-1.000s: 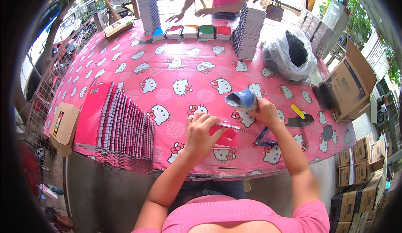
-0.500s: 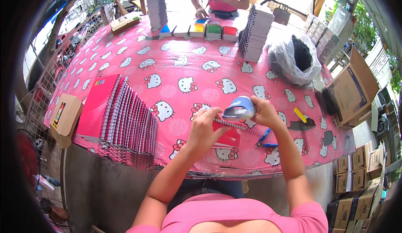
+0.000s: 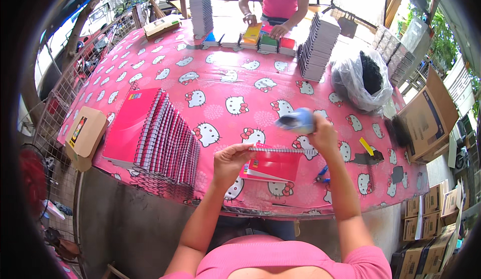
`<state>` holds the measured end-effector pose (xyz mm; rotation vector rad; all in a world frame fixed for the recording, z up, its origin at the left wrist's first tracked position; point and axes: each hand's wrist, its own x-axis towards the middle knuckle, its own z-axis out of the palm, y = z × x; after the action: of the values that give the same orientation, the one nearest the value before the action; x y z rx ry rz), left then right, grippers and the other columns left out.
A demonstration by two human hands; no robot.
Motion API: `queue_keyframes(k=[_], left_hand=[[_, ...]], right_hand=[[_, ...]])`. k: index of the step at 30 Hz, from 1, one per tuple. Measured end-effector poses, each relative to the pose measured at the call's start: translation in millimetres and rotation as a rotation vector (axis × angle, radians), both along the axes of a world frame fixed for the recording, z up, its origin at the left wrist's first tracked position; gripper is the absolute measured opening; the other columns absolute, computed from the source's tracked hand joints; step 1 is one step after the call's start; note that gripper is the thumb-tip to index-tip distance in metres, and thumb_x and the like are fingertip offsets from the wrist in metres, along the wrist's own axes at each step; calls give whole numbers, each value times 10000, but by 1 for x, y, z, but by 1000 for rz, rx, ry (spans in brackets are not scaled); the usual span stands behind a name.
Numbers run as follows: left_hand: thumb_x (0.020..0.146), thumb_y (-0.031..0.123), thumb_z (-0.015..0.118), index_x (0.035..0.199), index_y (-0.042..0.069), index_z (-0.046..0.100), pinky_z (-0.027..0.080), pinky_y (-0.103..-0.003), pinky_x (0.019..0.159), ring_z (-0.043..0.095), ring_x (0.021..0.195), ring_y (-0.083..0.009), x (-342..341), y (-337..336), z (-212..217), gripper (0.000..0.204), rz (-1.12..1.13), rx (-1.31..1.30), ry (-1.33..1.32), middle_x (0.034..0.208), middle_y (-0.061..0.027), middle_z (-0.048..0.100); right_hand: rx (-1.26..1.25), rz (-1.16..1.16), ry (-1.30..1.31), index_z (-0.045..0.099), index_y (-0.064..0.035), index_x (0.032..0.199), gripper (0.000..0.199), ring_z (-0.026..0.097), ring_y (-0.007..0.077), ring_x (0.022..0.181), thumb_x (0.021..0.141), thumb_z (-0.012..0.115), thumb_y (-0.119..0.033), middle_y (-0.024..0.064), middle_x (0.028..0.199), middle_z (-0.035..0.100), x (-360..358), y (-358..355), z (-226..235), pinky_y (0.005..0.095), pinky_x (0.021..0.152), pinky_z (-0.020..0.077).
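With its fingertips, my left hand (image 3: 233, 159) pinches the far left corner of a small red-pink notebook (image 3: 274, 164). The notebook lies near the table's front edge, a thin wire coil (image 3: 310, 151) running along its far edge and sticking out past its right end. My right hand (image 3: 324, 137) is closed around a hollow, blue-and-white, rounded thing (image 3: 296, 120), held above and beyond the coil and smeared by motion. Its exact kind I cannot make out. Blue-handled pliers (image 3: 322, 174) lie right of the notebook, partly behind my right forearm.
A tall stack of pink spiral notebooks (image 3: 150, 133) stands at left, beside a cardboard piece (image 3: 86, 131). Across the table a person (image 3: 280, 1) handles small coloured pads (image 3: 251, 34) between two notebook stacks. A plastic bag (image 3: 361, 83) of black coils and a carton (image 3: 426, 118) are at right.
My right hand has swung the blue-and-white thing slightly right. My left hand has shifted to the notebook's left corner, uncovering more of its cover. The person opposite now has both hands on the pads.
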<state>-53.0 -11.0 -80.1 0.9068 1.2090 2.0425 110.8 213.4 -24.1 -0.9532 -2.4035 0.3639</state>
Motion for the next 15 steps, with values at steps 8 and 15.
queue_keyframes(k=[8, 15], left_hand=[[769, -92, 695, 905, 3, 643, 551, -305, 768, 673, 892, -202, 37, 4, 69, 174, 201, 114, 643, 948, -133, 694], [718, -89, 716, 917, 2, 671, 573, -309, 713, 680, 917, -235, 64, -8, 24, 224, 255, -105, 744, 1055, -149, 658]], right_hand=[[5, 221, -154, 488, -96, 1270, 570, 432, 350, 1272, 748, 703, -173, 138, 1372, 463, 116, 24, -32, 440, 1030, 374], [37, 247, -393, 475, -52, 1299, 624, 361, 371, 1297, 791, 688, -344, 182, 1355, 442, 166, -37, -20, 457, 1073, 301]])
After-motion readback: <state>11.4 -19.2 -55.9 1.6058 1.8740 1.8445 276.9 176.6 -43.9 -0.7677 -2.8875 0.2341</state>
